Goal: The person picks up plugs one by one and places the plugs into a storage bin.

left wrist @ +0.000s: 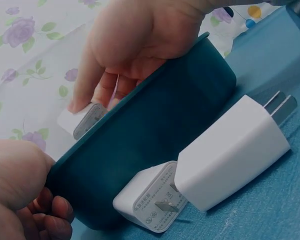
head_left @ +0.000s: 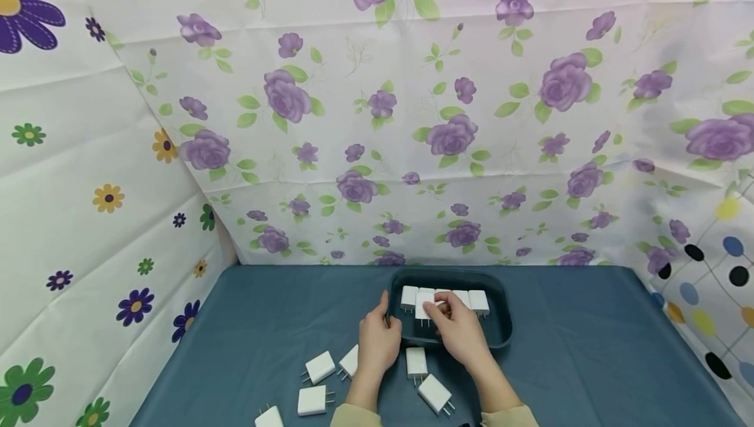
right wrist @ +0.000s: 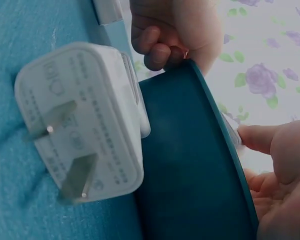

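Observation:
A dark teal tray [head_left: 498, 323] lies on the table, with a row of white charger plugs [head_left: 478, 300] along its far side. My right hand [head_left: 462, 334] reaches over the near edge and pinches a white charger plug [head_left: 422, 308] between thumb and fingers, prongs towards me. That same plug [left wrist: 76, 121] shows above the tray wall in the left wrist view. At the tray's left edge, my left hand [head_left: 379, 343] grips the rim, its index finger stretched forward along the side. Its other fingers [left wrist: 60, 210] curl against the outer wall in the left wrist view.
Several loose charger plugs lie on the blue table cloth [head_left: 577, 348]. Two, one upper plug [head_left: 416, 362] and one lower plug [head_left: 436, 393], sit just before the tray. Others, such as this plug [head_left: 321, 368], lie left of my left hand. Flowered sheets [head_left: 377, 152] hang behind the table.

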`<control>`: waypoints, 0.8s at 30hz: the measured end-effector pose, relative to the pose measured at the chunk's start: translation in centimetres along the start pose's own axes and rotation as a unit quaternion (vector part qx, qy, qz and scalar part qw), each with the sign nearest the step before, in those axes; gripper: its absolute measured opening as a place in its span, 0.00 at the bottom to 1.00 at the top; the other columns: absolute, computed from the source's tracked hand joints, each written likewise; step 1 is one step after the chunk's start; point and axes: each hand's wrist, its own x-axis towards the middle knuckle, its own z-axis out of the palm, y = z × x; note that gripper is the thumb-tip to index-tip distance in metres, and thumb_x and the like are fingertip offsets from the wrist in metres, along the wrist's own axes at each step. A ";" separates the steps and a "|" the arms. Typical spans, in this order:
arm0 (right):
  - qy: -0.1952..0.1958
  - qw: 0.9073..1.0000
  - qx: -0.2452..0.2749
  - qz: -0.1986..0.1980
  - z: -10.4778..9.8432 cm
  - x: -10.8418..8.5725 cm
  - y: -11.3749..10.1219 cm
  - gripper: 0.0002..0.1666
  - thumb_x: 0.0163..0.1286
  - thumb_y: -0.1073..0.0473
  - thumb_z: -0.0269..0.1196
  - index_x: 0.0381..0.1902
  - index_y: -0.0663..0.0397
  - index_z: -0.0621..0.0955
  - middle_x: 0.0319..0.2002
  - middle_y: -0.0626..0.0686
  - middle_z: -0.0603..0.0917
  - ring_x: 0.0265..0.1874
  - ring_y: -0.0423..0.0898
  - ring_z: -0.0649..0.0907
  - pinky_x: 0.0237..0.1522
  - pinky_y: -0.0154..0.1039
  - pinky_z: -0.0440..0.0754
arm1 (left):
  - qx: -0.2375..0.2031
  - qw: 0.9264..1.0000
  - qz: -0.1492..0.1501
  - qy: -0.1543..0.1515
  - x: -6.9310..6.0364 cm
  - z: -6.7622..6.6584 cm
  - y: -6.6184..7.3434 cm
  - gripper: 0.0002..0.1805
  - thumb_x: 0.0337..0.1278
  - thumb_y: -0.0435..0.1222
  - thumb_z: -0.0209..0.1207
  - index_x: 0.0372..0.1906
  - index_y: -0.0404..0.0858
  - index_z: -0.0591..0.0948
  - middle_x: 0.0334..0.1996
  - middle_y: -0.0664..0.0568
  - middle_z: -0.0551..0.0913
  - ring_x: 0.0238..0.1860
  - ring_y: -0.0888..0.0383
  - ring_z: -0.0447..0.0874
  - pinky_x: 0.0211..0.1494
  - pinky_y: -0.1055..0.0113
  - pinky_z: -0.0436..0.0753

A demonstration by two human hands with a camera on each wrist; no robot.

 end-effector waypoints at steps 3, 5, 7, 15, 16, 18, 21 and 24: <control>-0.006 1.000 -0.026 0.006 0.2 0.1 -0.1 0.28 0.80 0.44 0.64 0.67 0.55 0.80 0.35 0.48 0.83 0.28 0.46 0.82 0.32 0.43 0.79 | 0.001 1.000 0.003 0.001 0.0 -0.1 0.1 0.33 0.70 0.26 0.56 0.79 0.33 0.71 0.11 0.54 0.71 0.13 0.60 0.59 0.22 0.65 0.61; -0.014 0.998 -0.054 0.013 0.4 0.2 -0.3 0.27 0.81 0.42 0.63 0.67 0.51 0.80 0.33 0.47 0.83 0.26 0.46 0.80 0.30 0.43 0.77 | 0.002 1.000 0.004 0.002 0.0 -0.1 0.1 0.33 0.70 0.26 0.56 0.79 0.33 0.71 0.11 0.54 0.70 0.13 0.60 0.60 0.22 0.65 0.62; -0.021 0.996 -0.088 0.018 0.6 0.2 -0.4 0.26 0.81 0.40 0.62 0.66 0.49 0.81 0.32 0.46 0.82 0.25 0.45 0.79 0.29 0.43 0.74 | 0.002 1.000 0.004 0.002 0.0 -0.2 0.1 0.33 0.70 0.26 0.56 0.80 0.33 0.71 0.11 0.54 0.70 0.13 0.60 0.60 0.21 0.65 0.62; -0.044 0.981 -0.183 0.050 1.4 0.5 -0.4 0.25 0.80 0.39 0.63 0.62 0.49 0.82 0.33 0.46 0.84 0.24 0.43 0.80 0.27 0.45 0.75 | -0.002 1.000 0.004 -0.006 -0.1 -0.2 -0.1 0.34 0.70 0.26 0.55 0.80 0.34 0.70 0.11 0.55 0.69 0.13 0.60 0.61 0.20 0.66 0.62; -0.047 0.979 -0.190 0.053 1.4 0.5 -0.4 0.25 0.79 0.39 0.63 0.62 0.50 0.82 0.34 0.46 0.84 0.24 0.43 0.80 0.27 0.45 0.76 | -0.002 1.000 0.005 -0.006 -0.1 -0.2 -0.1 0.34 0.70 0.26 0.55 0.80 0.34 0.70 0.11 0.55 0.69 0.13 0.60 0.61 0.20 0.66 0.62; -0.049 0.977 -0.202 0.057 1.5 0.6 -0.4 0.25 0.79 0.39 0.64 0.60 0.50 0.82 0.35 0.46 0.85 0.25 0.43 0.81 0.27 0.46 0.76 | -0.003 1.000 0.005 -0.007 -0.1 -0.2 -0.1 0.34 0.70 0.26 0.55 0.80 0.34 0.70 0.11 0.55 0.69 0.13 0.60 0.60 0.20 0.66 0.62; -0.053 0.973 -0.217 0.063 1.5 0.6 -0.4 0.25 0.78 0.39 0.65 0.59 0.49 0.82 0.36 0.46 0.85 0.25 0.43 0.81 0.28 0.46 0.77 | -0.003 1.000 0.006 -0.007 -0.1 -0.1 -0.2 0.34 0.70 0.27 0.55 0.80 0.34 0.70 0.11 0.55 0.69 0.13 0.61 0.60 0.21 0.66 0.62; -0.061 0.969 -0.231 0.068 1.6 0.7 -0.4 0.25 0.77 0.39 0.65 0.59 0.49 0.82 0.37 0.46 0.85 0.25 0.43 0.80 0.28 0.46 0.76 | -0.002 1.000 0.006 -0.005 0.0 -0.1 -0.2 0.34 0.69 0.26 0.55 0.80 0.33 0.71 0.11 0.55 0.69 0.13 0.61 0.60 0.21 0.66 0.62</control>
